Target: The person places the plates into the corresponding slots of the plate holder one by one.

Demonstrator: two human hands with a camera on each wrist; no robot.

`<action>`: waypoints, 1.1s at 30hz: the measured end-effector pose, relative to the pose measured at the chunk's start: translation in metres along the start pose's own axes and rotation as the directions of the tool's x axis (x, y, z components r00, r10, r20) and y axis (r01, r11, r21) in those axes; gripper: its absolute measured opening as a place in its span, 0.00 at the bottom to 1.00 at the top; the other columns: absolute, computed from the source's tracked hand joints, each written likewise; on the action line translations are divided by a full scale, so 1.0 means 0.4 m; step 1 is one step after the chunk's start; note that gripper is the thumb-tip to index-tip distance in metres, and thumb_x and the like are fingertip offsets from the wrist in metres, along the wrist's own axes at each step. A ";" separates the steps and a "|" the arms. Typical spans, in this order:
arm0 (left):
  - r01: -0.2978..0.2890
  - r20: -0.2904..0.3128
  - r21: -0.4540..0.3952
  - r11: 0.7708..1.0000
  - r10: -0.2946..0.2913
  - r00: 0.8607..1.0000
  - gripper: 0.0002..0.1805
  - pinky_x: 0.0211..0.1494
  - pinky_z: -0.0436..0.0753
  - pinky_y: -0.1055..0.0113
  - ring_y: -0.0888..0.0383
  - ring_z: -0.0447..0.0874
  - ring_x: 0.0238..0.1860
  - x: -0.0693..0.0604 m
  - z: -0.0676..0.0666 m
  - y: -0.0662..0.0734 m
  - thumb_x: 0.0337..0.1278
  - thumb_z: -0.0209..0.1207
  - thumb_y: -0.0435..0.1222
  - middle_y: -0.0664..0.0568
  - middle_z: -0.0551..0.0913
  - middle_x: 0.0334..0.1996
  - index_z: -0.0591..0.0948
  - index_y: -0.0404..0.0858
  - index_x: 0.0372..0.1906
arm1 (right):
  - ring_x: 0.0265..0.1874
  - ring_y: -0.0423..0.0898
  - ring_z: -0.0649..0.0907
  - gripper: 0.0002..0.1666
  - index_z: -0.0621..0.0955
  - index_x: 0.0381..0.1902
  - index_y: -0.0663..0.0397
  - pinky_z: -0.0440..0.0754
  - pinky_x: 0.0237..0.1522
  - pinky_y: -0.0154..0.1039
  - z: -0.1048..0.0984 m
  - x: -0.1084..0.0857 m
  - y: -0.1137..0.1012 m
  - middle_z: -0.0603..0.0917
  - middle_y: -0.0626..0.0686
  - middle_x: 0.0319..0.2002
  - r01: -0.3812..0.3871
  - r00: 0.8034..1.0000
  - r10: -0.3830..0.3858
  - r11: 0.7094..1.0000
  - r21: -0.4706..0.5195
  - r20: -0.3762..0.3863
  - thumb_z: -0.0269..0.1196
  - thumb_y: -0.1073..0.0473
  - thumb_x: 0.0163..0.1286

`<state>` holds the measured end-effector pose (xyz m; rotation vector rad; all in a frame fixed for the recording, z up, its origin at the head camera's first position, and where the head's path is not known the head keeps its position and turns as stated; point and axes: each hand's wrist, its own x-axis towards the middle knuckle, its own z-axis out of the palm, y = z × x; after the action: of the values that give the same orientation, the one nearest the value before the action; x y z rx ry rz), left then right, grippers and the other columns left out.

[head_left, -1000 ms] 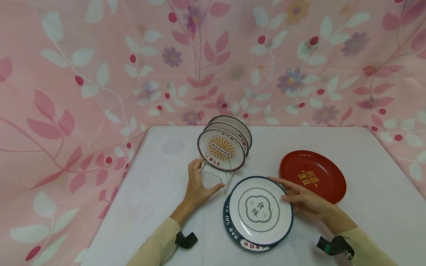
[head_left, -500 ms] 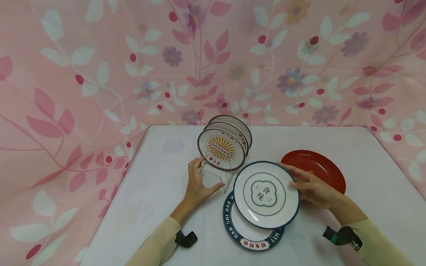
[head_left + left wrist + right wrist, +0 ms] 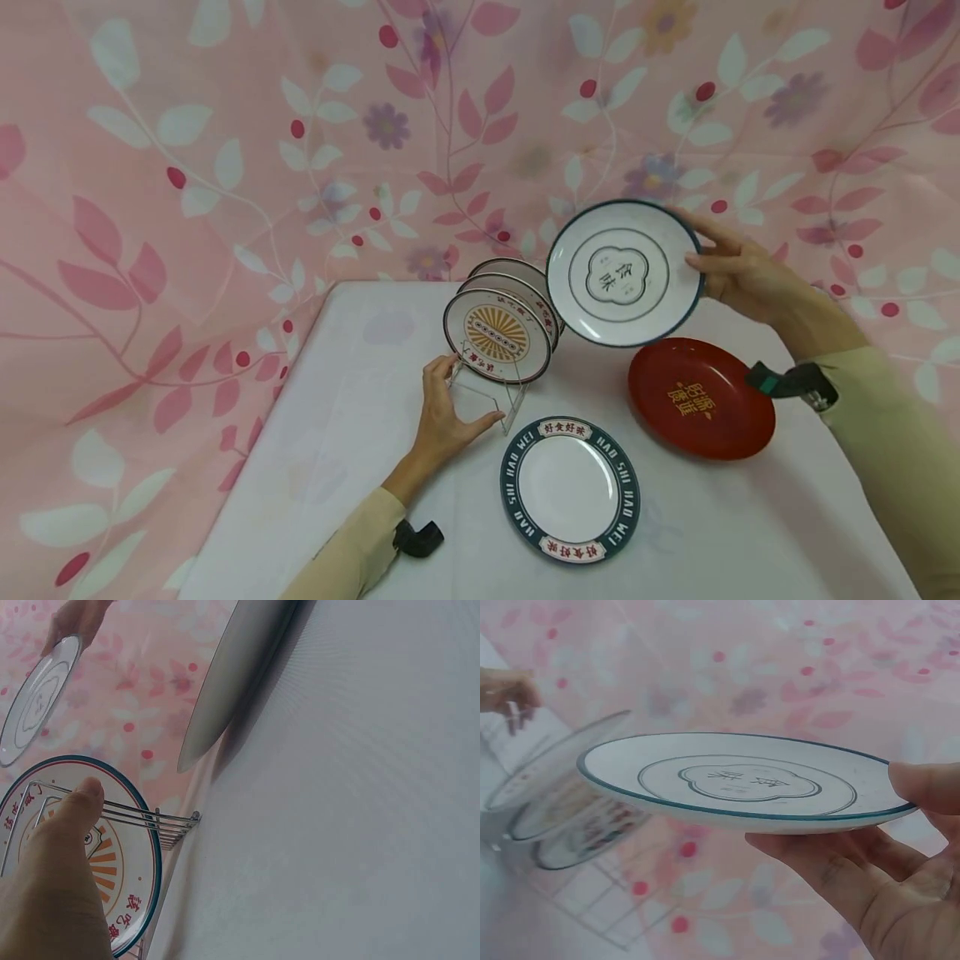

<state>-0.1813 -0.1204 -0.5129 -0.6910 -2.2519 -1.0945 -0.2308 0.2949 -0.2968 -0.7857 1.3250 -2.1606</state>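
My right hand (image 3: 753, 275) pinches the right edge of a white plate (image 3: 622, 279) with a dark blue rim, thumb on top and fingers beneath. It is raised above the back of the table, right of a wire plate rack (image 3: 169, 823). My left hand (image 3: 441, 417) holds the rack's near end between thumb and fingers. In the rack, a white plate with an orange sunburst (image 3: 498, 335) stands upright in front, with two more dark-rimmed plates (image 3: 517, 273) behind it. Their faces are mostly hidden.
A red oval plate (image 3: 701, 400) with gold characters lies on the right of the white table (image 3: 360, 400). A plate with a wide dark blue lettered rim (image 3: 628, 492) lies near the front. Pink floral cloth (image 3: 300, 150) hangs behind.
My right hand has lifted the white plate off the blue-lettered plate and carried it up and back toward the rack. The blue-lettered plate is now fully uncovered. My left hand stays put.
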 end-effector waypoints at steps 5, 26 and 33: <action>0.003 0.005 -0.008 1.000 -0.003 1.000 0.62 0.70 0.68 0.59 0.50 0.59 0.67 -0.007 0.002 0.002 0.40 0.69 0.65 0.37 0.61 0.64 0.57 0.27 0.69 | 0.45 0.57 0.87 0.38 0.51 0.79 0.44 0.86 0.43 0.46 -0.012 0.088 -0.062 0.77 0.58 0.61 0.000 0.996 -0.008 0.997 -0.081 -0.091 0.39 0.74 0.76; 0.003 0.005 -0.005 1.000 -0.003 1.000 0.62 0.70 0.68 0.57 0.49 0.59 0.67 -0.022 -0.010 0.013 0.42 0.66 0.67 0.36 0.61 0.63 0.57 0.26 0.69 | 0.41 0.50 0.86 0.37 0.65 0.74 0.40 0.87 0.37 0.43 0.011 0.241 -0.053 0.77 0.55 0.54 -0.076 0.923 -0.008 0.976 -0.205 -0.384 0.56 0.70 0.71; 0.002 0.013 -0.004 1.000 -0.002 1.000 0.61 0.72 0.66 0.59 0.50 0.58 0.68 -0.023 -0.004 0.008 0.41 0.67 0.66 0.37 0.61 0.64 0.56 0.28 0.70 | 0.43 0.47 0.86 0.36 0.62 0.75 0.39 0.87 0.39 0.41 -0.005 0.266 0.024 0.75 0.56 0.59 -0.210 0.919 0.049 0.901 -0.379 -0.392 0.54 0.68 0.73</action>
<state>-0.1720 -0.1220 -0.5164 -0.6990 -2.2624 -1.0991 -0.3075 0.2218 -0.2828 -0.4148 2.0206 -2.0063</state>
